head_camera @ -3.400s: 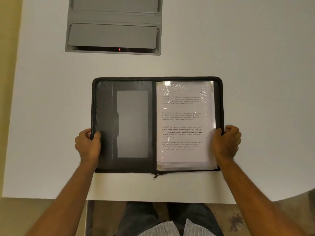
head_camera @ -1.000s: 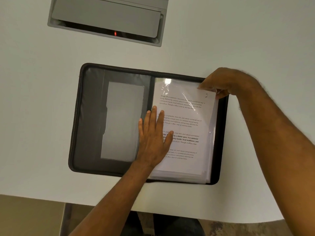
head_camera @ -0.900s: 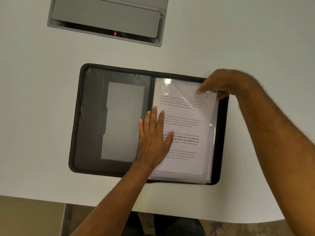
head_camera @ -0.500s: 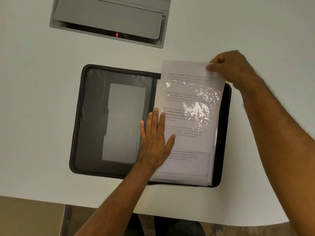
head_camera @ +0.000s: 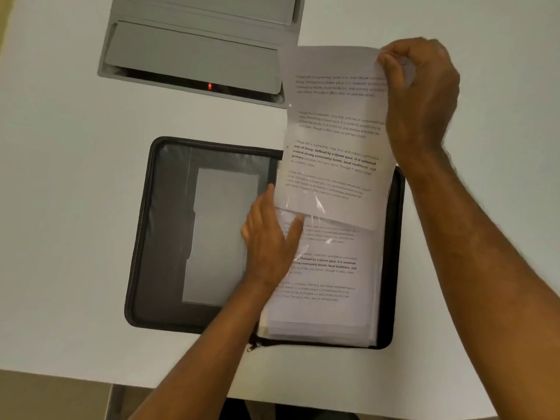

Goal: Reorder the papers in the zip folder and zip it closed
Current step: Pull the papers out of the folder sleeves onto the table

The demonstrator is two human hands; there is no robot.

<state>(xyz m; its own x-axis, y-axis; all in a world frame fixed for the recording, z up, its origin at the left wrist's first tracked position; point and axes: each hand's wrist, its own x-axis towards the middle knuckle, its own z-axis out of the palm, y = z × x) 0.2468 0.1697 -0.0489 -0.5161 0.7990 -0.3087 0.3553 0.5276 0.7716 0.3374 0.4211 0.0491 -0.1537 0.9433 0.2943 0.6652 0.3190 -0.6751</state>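
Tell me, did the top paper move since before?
Yes. The right hand has slid the paper up out of the folder, toward the grey hatch. The left hand stays pressed on the stack.

The sheet [head_camera: 336, 137] held up at about one o'clock has small printed words. Its bold lines read "way of living. Defined by a slower pace, it is centered around strong community bonds, local traditions". The page [head_camera: 325, 268] in the folder at five o'clock shows the same bold words. The rest is too blurry to read.

Sheet [head_camera: 336, 131] text blurred; left hand [head_camera: 269, 237] fingertips hidden beneath it.
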